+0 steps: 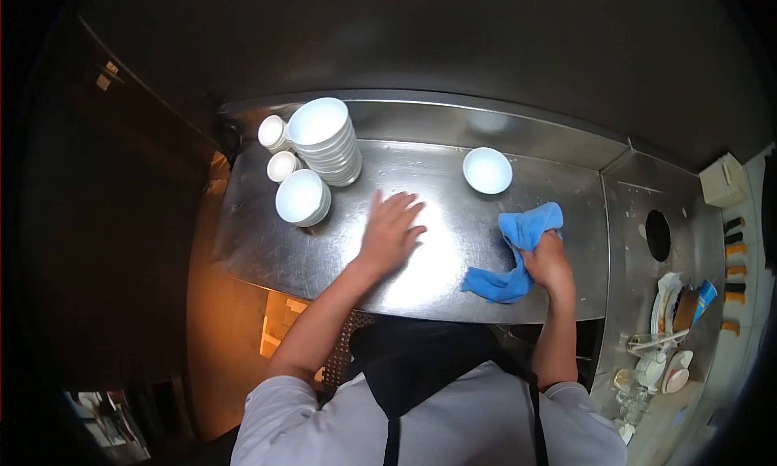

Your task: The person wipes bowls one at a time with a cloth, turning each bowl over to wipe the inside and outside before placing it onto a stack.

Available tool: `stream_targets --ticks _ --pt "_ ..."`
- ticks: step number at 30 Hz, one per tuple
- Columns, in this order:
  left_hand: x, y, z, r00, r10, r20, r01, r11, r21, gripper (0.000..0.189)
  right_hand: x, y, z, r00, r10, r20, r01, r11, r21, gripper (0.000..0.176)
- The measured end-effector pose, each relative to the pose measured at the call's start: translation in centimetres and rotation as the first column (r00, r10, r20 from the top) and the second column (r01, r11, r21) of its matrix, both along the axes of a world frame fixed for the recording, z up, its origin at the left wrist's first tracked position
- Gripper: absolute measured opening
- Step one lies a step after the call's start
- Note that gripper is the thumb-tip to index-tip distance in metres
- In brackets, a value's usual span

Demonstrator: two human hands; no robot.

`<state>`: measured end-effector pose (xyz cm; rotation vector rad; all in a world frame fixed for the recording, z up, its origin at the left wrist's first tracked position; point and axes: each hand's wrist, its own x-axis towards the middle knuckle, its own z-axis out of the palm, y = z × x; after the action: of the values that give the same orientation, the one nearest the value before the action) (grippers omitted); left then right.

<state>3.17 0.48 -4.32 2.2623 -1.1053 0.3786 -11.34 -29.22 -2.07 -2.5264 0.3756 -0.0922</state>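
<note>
My left hand (392,233) is over the middle of the steel counter (421,292), fingers spread and nothing in them. To the right, my right hand (548,262) is closed around a blue cloth (530,227), whose loose end trails left over the counter. A single white bowl (488,171) stands upright just beyond the cloth. Left of my left hand rises a tall stack of white bowls (322,142), with a shorter bowl stack (303,199) in front of it. Two small stacks of white cups (283,166) stand at their left.
A raised steel backsplash (486,122) runs along the counter's far side. On the right, a steel surface has a round dark hole (657,235), with plates (665,304) and glasses (633,401) nearer me. Several yellow- and black-handled tools (735,259) line the right wall.
</note>
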Motion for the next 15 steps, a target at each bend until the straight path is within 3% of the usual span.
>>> stream_targets --ticks 3,5,7,8,9,11,12,14,15 --pt "0.7 -8.0 -1.2 0.980 -0.190 -0.067 0.193 0.980 0.040 0.046 -0.4 -1.8 1.6 0.998 -0.045 0.041 0.037 0.984 0.174 0.031" --pt "1.9 -12.5 -2.3 0.977 -0.212 0.021 0.211 0.977 0.034 0.035 -0.9 -2.3 1.3 1.000 -0.002 -0.019 0.004 0.995 0.100 0.028" --pt "4.1 -14.5 -3.4 0.982 -0.172 -0.075 0.188 0.910 0.370 0.025 -1.4 -2.9 1.2 0.991 0.078 -0.110 -0.074 0.997 0.036 0.027" --pt "5.0 -15.6 -3.8 0.984 -0.140 -0.111 0.178 0.832 0.526 0.021 -1.7 -3.2 1.6 0.987 0.156 -0.048 -0.144 0.972 0.186 0.028" --pt "5.4 -15.5 -2.5 0.957 -0.130 -0.259 0.244 0.843 0.480 0.015 -1.9 -3.8 0.7 0.993 0.115 0.011 -0.114 0.961 0.254 0.029" --pt "4.5 -15.1 -1.6 0.947 -0.038 -0.318 0.152 0.927 0.342 0.018 -1.7 -4.8 -3.3 0.992 0.014 0.122 -0.062 0.918 0.393 0.031" --pt "4.0 -14.6 -1.7 0.871 -0.034 -0.491 0.125 0.980 0.153 0.019 -1.9 -4.9 -5.2 0.980 -0.195 0.034 0.193 0.979 0.062 0.030" --pt "2.7 -13.3 -2.4 0.624 -0.115 -0.773 -0.052 0.981 -0.189 0.022 -1.0 -2.5 -4.1 0.842 -0.478 0.251 0.394 0.862 0.320 0.027" --pt "1.7 -13.0 -2.6 0.520 -0.248 -0.817 -0.073 0.940 -0.332 0.023 -0.2 -0.9 -3.5 0.728 -0.609 0.317 0.448 0.771 0.453 0.025"
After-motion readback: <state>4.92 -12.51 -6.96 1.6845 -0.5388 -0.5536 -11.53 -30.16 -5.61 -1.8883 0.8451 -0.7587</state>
